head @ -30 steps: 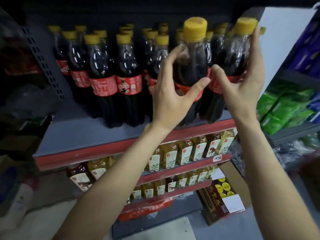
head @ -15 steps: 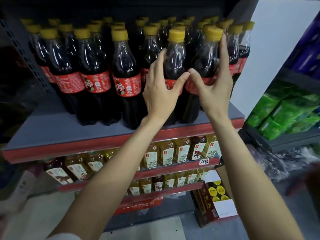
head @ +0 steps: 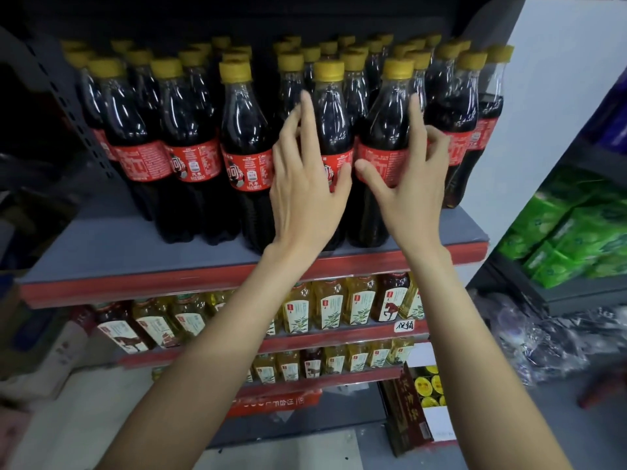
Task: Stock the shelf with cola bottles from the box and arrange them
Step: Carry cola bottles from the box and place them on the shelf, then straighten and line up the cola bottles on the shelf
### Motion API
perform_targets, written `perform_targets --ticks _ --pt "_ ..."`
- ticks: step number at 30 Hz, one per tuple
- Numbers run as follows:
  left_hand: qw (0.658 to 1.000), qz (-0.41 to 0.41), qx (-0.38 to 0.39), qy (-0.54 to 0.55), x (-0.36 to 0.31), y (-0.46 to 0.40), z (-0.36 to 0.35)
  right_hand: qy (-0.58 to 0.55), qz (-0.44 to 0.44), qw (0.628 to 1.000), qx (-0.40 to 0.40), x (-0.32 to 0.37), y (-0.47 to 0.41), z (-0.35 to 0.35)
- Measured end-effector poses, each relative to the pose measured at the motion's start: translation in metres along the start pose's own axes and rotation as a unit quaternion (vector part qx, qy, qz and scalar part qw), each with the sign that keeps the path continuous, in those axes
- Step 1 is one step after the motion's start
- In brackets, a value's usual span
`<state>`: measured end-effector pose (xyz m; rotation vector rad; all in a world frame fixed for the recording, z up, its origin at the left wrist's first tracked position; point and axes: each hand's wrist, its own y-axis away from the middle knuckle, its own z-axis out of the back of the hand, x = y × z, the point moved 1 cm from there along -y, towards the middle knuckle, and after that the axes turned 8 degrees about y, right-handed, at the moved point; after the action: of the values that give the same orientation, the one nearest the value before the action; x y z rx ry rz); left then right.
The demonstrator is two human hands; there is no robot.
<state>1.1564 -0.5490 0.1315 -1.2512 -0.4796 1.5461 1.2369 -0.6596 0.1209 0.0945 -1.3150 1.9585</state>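
Both yellow-capped, red-labelled cola bottles (head: 330,137) now stand on the grey shelf (head: 112,245). The left hand (head: 305,195) and right hand (head: 407,184) have loosened their grips.

**What we cannot make out**

Our left hand (head: 307,195) covers most of one cola bottle's label (head: 334,164), and both forearms run off the bottom edge. The rear bottle rows (head: 339,45) sink into shadow. The box (head: 412,415), perhaps holding cans, is only partly seen.

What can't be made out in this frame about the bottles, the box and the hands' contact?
- Box of cola: none in the head view.
- Rear cola bottles: only caps show, front rows hide them.
- Left hand grip: its back covers the contact.
- Right hand: fingers blurred.
- Label print: too small.
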Motion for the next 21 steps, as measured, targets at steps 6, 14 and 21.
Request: perform_targets --ticks 6,14,21 --pt "0.998 -0.014 0.018 0.066 0.004 0.011 0.033 0.022 0.081 0.976 -0.203 0.025 0.013 0.011" --pt "0.975 -0.156 -0.154 0.036 0.075 0.033 0.154 -0.186 0.257 0.945 -0.079 0.131 0.046 -0.021" --pt "0.994 -0.018 -0.100 0.035 0.196 0.022 0.265 -0.226 0.252 0.930 0.144 0.235 0.073 -0.114"
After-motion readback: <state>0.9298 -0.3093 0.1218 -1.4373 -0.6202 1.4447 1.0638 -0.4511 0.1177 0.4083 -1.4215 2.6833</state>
